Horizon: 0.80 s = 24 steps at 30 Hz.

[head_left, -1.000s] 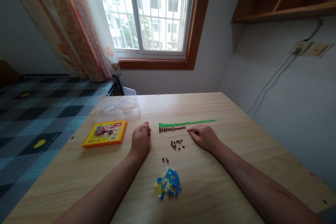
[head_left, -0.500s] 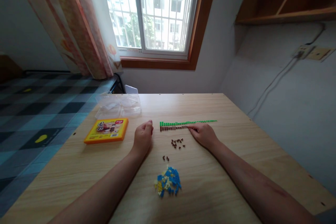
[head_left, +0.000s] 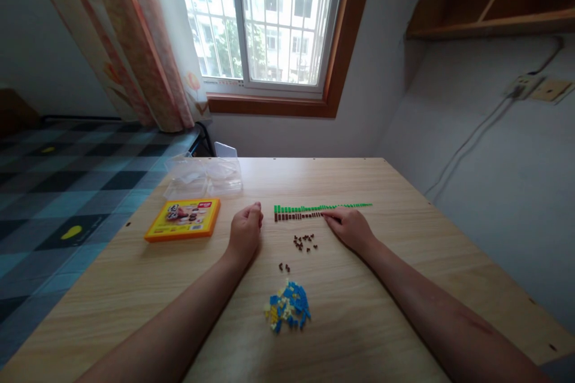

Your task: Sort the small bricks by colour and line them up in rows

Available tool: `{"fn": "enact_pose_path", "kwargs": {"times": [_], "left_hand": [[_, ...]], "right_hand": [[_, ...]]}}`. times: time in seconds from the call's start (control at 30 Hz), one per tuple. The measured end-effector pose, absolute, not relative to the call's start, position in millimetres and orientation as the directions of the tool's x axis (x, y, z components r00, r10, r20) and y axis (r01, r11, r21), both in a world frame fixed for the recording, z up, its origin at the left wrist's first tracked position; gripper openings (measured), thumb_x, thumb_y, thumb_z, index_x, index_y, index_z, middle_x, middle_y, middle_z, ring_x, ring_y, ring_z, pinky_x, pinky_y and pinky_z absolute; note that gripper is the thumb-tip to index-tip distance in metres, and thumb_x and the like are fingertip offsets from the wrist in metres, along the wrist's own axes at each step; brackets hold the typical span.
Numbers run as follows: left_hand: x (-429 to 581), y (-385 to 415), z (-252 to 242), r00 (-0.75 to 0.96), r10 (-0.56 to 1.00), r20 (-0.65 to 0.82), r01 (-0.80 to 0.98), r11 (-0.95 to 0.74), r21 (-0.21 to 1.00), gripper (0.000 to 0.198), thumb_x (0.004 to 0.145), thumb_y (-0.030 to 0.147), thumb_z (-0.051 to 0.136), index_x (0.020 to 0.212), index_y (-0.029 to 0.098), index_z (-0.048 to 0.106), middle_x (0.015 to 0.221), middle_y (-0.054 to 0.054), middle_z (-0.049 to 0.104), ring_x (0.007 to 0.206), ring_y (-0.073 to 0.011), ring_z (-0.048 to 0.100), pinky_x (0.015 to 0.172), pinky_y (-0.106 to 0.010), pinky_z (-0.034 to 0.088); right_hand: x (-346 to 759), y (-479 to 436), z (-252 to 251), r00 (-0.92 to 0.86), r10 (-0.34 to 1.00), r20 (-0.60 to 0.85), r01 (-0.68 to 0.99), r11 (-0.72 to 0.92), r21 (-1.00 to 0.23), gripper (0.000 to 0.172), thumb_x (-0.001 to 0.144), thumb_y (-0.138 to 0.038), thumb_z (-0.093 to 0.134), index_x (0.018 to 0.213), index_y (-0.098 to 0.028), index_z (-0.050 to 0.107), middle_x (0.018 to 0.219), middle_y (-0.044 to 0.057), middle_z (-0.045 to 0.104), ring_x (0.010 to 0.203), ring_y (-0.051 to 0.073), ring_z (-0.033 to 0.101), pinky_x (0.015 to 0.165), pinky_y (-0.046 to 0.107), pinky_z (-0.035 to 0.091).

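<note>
My left hand rests on the table as a closed fist, left of the rows of bricks; whatever it holds, if anything, is hidden. With fingers pinched, my right hand touches the right end of a row of small brown building bricks. Just behind them runs a longer row of green bricks, partly covered by that hand. Between my hands lie several loose brown bricks. Two more brown pieces sit nearer to me, in front of a pile of blue and yellow bricks.
A yellow-orange box lies flat on the wooden table, left of my left hand. Behind it are clear plastic trays. A bed stands at the left, and a wall with a cable is at the right.
The view has shifted very slightly. Both hands stay in nearly the same places, with my right fingers still at the end of the brown row.
</note>
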<state>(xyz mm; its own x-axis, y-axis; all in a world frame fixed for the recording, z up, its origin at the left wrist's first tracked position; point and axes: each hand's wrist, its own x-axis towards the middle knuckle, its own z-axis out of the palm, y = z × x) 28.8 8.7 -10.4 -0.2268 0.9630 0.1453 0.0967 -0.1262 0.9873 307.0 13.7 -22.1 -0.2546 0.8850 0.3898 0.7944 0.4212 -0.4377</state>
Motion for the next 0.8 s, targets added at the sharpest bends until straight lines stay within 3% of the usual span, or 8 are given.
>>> {"fn": "enact_pose_path", "kwargs": {"times": [0.2,0.37,0.6,0.8], "left_hand": [[29,8,-10,-0.229,0.962,0.148,0.088,-0.131,0.987,0.042,0.089,0.047,0.048,0.056,0.023,0.037,0.047,0.006,0.034,0.043,-0.0106,0.03,0.041,-0.025,0.024],[28,9,-13,-0.221,0.964,0.15,0.113,-0.128,0.985,0.043,0.09,0.048,0.047,0.056,0.023,0.037,0.045,0.006,0.034,0.041,-0.0106,0.028,0.04,-0.025,0.022],[27,9,-13,-0.21,0.966,0.153,0.105,-0.133,0.985,0.043,0.091,0.049,0.046,0.057,0.023,0.037,0.046,0.006,0.033,0.041,-0.0107,0.028,0.039,-0.025,0.022],[28,9,-13,-0.203,0.966,0.162,0.126,-0.138,0.982,0.043,0.091,0.049,0.045,0.057,0.023,0.036,0.046,0.005,0.034,0.042,-0.011,0.029,0.039,-0.025,0.022]], "right_hand": [[304,2,-18,-0.501,0.756,0.421,0.616,0.653,-0.441,0.021,0.093,-0.022,0.06,0.1,-0.023,0.08,0.084,0.005,0.076,0.074,0.017,0.068,0.07,0.026,0.051],[297,-5,-15,-0.586,0.713,0.385,0.575,0.701,-0.421,0.02,0.094,-0.024,0.061,0.099,-0.024,0.081,0.084,0.004,0.075,0.074,0.015,0.069,0.068,0.024,0.049],[303,-5,-11,-0.542,0.762,0.355,0.663,0.647,-0.377,0.017,0.093,-0.024,0.062,0.09,-0.024,0.079,0.083,0.003,0.075,0.073,0.015,0.067,0.068,0.025,0.047],[321,10,-15,-0.324,0.891,0.319,0.817,0.433,-0.38,0.017,0.092,-0.025,0.062,0.092,-0.024,0.079,0.092,0.003,0.078,0.084,0.019,0.07,0.076,0.029,0.049]]}}
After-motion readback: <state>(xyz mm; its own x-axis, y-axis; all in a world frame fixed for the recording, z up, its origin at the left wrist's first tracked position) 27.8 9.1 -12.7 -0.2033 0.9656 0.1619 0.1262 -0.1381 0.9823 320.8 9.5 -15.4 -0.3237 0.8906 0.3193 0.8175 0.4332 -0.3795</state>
